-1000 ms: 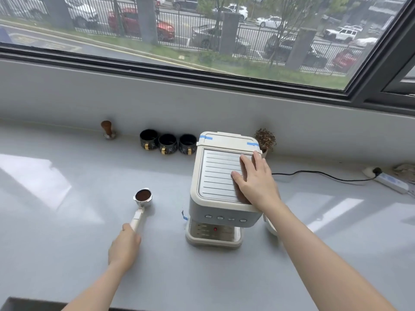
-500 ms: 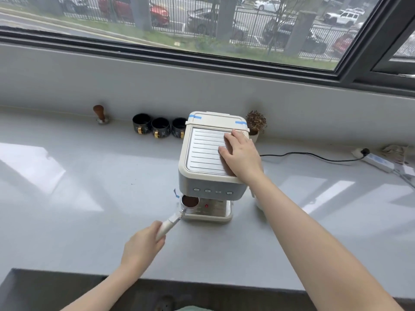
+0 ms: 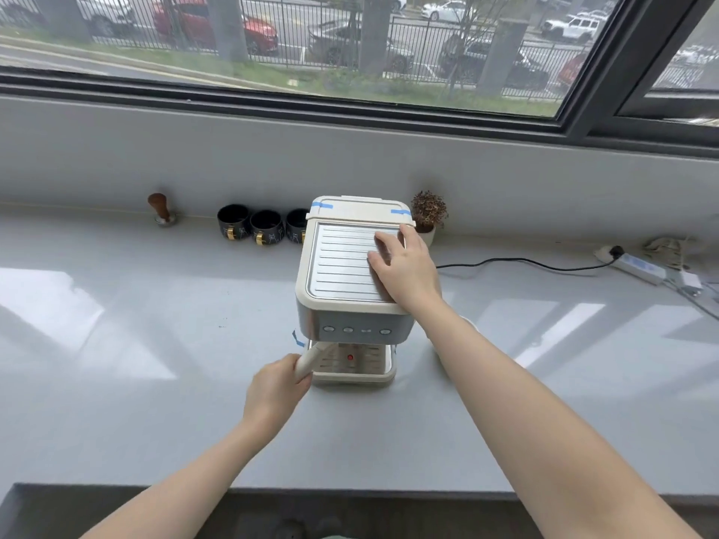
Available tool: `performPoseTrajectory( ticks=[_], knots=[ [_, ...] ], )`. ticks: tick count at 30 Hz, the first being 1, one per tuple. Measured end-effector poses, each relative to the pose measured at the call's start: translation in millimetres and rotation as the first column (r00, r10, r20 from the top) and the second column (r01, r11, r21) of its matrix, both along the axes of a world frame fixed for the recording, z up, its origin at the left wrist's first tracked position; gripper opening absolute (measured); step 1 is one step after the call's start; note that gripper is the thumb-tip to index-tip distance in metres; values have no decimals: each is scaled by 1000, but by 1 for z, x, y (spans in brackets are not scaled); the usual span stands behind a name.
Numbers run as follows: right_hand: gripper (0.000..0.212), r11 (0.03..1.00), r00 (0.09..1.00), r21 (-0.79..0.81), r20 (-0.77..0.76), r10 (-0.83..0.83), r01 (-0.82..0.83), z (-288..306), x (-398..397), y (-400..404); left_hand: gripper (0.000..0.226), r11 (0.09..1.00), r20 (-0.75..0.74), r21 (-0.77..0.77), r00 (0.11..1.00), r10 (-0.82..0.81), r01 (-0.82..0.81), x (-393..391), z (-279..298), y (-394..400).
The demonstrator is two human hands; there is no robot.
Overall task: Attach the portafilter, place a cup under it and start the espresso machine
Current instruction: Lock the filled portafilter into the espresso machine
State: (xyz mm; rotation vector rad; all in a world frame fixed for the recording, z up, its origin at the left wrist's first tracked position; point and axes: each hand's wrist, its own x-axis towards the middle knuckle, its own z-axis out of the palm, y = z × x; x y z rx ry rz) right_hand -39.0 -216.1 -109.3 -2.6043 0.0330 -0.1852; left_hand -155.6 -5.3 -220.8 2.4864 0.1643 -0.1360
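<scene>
Left hand (image 3: 277, 387) apparently gripping portafilter handle (image 3: 309, 360)

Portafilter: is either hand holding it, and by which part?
The left hand holds the portafilter by its cream handle, its head hidden beneath the espresso machine. The right hand lies flat on the machine's top, gripping nothing.

2 bare forearms reach in from the bottom edge, no sleeves, watch, rings or gloves showing on them, each ending in a bare hand, the left hand (image 3: 277, 387) and the right hand (image 3: 406, 268), with short, unpainted nails.
</scene>
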Motion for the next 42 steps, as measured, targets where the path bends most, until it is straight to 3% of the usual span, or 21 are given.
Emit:
performPoseTrajectory(
  ticks=[11, 16, 26, 32, 38, 42],
  knots=[
    [46, 999, 1000, 47, 6, -28, 28, -1, 0, 0, 8, 998, 51, -70, 999, -1, 5, 16, 1, 7],
    [44, 987, 996, 136, -38, -82, 87, 3, -2, -1, 6, 996, 90, -60, 995, -53, 59, 20, -2, 13],
    [41, 982, 994, 157, -39, -101, 106, 2, 0, -1, 11, 993, 156, -27, 981, -113, 118, 37, 6, 29],
    [40, 978, 993, 175, -36, -109, 113, -2, 1, -1, 13, 997, 124, -57, 991, -53, 60, 27, 3, 21],
    [42, 973, 995, 216, -83, -62, 78, -2, 4, -6, 20, 990, 104, -24, 985, -138, 141, 47, 10, 36],
    [42, 969, 996, 237, -72, -61, 77, -2, 3, -6, 20, 990, 101, -123, 993, -60, 73, 31, 4, 23]
  ],
)
